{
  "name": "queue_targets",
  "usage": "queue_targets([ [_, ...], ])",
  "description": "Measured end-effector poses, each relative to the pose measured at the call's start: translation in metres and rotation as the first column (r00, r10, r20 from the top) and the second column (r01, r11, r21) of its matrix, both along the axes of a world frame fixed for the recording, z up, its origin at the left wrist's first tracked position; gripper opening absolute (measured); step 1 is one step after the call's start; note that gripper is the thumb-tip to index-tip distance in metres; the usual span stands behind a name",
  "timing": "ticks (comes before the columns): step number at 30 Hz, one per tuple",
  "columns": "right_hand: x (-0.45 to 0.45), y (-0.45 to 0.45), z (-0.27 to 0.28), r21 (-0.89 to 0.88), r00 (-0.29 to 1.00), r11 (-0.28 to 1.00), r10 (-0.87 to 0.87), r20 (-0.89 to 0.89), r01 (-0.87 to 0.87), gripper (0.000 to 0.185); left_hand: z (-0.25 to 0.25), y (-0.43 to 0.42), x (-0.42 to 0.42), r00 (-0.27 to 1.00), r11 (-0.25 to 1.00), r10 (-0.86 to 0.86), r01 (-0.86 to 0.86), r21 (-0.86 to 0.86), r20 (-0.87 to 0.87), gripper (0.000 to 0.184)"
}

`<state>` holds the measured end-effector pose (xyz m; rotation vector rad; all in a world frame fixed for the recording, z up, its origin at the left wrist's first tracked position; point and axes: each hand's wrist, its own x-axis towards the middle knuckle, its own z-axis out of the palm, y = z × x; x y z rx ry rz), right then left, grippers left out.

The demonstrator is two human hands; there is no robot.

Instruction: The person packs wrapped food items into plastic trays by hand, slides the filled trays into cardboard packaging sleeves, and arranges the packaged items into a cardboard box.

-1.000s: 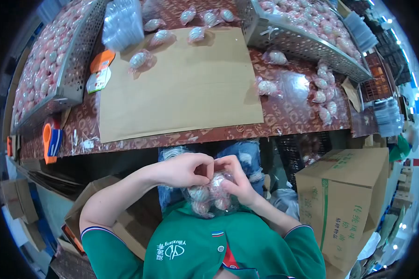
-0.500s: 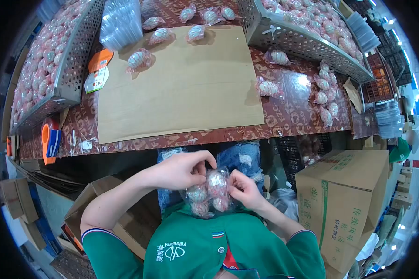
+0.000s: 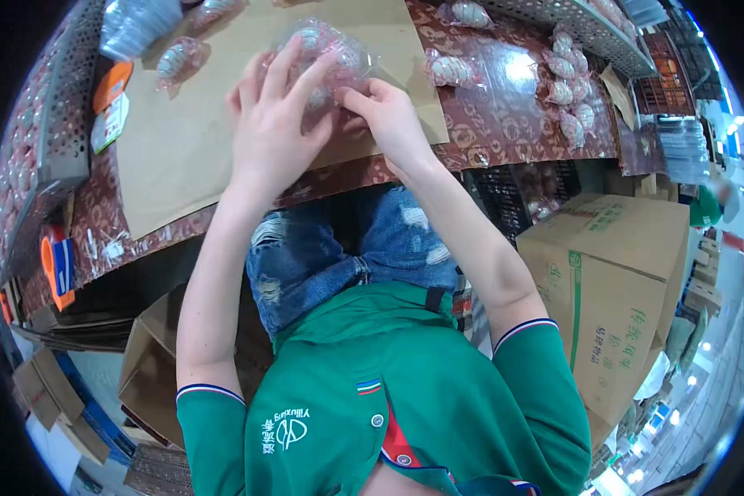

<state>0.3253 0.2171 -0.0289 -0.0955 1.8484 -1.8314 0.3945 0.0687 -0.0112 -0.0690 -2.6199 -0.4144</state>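
Note:
A clear plastic pack of wrapped eggs (image 3: 344, 56) is over the brown paper sheet (image 3: 174, 157) on the table, partly covered by my fingers. My left hand (image 3: 274, 112) lies across its left side, fingers spread over the top and gripping it. My right hand (image 3: 390, 122) holds the near right edge, thumb and fingers bent in. Whether the pack touches the paper, I cannot tell. Single wrapped eggs lie around the sheet: one wrapped egg (image 3: 178, 59) at its left, another wrapped egg (image 3: 455, 71) off its right edge.
Perforated metal crates stand at the left (image 3: 62, 124) and far right (image 3: 546, 25). A stack of clear plastic trays (image 3: 139, 25) sits at the back left, above an orange label card (image 3: 112, 87). A tape dispenser (image 3: 58, 269) hangs at the front edge. Cardboard box (image 3: 608, 281) stands right.
Both hands have moved from my lap up over the table, carrying the pack of wrapped eggs onto or above the brown paper. My view has shifted as well.

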Motion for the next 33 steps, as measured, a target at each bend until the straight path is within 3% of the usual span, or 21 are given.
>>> queue_targets([
  [1, -0.003, 0.006, 0.002, 0.008, 1.000, 1.000, -0.008, 0.009, 0.008, 0.023, -0.004, -0.005, -0.003, 0.999, 0.999, -0.036, 0.036, -0.004, -0.011, 0.061],
  [3, -0.002, 0.020, 0.022, 0.195, 0.982, 0.965, 0.160, 0.096, -0.176, 0.026, -0.001, -0.010, -0.004, 0.996, 0.996, -0.094, 0.094, -0.007, -0.003, 0.058],
  [4, -0.004, 0.028, 0.018, 0.091, 0.983, 0.980, 0.168, 0.073, -0.174, 0.031, -0.001, -0.013, -0.002, 0.995, 0.995, -0.099, 0.099, 0.001, 0.003, 0.058],
  [6, -0.017, 0.040, 0.023, 0.096, 0.996, 0.994, -0.034, -0.085, 0.042, 0.035, -0.003, -0.020, 0.000, 0.988, 0.986, -0.149, 0.146, 0.087, 0.038, 0.058],
  [8, -0.042, 0.043, 0.018, 0.086, 0.984, 0.994, -0.051, -0.172, 0.067, 0.038, -0.001, -0.022, 0.001, 0.984, 0.980, -0.169, 0.161, 0.112, 0.064, 0.059],
  [10, -0.061, 0.036, 0.022, 0.299, 0.976, 0.935, 0.215, -0.041, -0.193, 0.039, 0.002, -0.024, 0.000, 0.976, 0.973, -0.201, 0.189, 0.134, 0.084, 0.059],
  [15, -0.079, 0.004, -0.003, 0.172, 0.954, 0.945, 0.293, -0.059, -0.279, 0.024, 0.002, -0.035, 0.000, 0.957, 0.957, -0.256, 0.231, 0.174, 0.136, 0.061],
  [25, -0.079, -0.002, -0.001, 0.075, 0.922, 0.924, 0.363, 0.132, -0.374, 0.022, 0.000, -0.047, 0.000, 0.924, 0.920, -0.338, 0.284, 0.270, 0.180, 0.053],
  [27, -0.069, -0.005, -0.001, 0.052, 0.928, 0.933, 0.349, 0.130, -0.357, 0.019, -0.005, -0.052, 0.004, 0.949, 0.714, -0.311, 0.207, 0.669, 0.038, 0.051],
  [28, -0.065, -0.007, -0.002, 0.041, 0.931, 0.936, 0.341, 0.130, -0.349, 0.018, -0.019, -0.058, 0.005, 0.982, 0.658, -0.179, 0.163, 0.735, -0.058, 0.055],
  [30, -0.059, -0.011, -0.004, 0.068, 0.941, 0.942, 0.319, 0.117, -0.328, 0.018, -0.019, -0.063, 0.011, 0.963, 0.284, 0.099, -0.267, 0.921, 0.249, 0.058],
  [31, -0.056, -0.013, -0.004, 0.095, 0.950, 0.948, 0.295, 0.102, -0.305, 0.018, -0.016, -0.065, 0.012, 0.930, 0.300, 0.062, -0.363, 0.882, 0.362, 0.055],
  [32, -0.055, -0.014, -0.005, 0.092, 0.949, 0.947, 0.299, 0.103, -0.309, 0.018, -0.013, -0.069, 0.012, 0.929, 0.301, 0.067, -0.367, 0.880, 0.364, 0.055],
  [33, -0.053, -0.016, -0.005, 0.070, 0.951, 0.950, 0.300, 0.081, -0.305, 0.018, -0.009, -0.072, 0.012, 0.915, 0.184, -0.012, -0.394, 0.901, 0.403, 0.054],
])
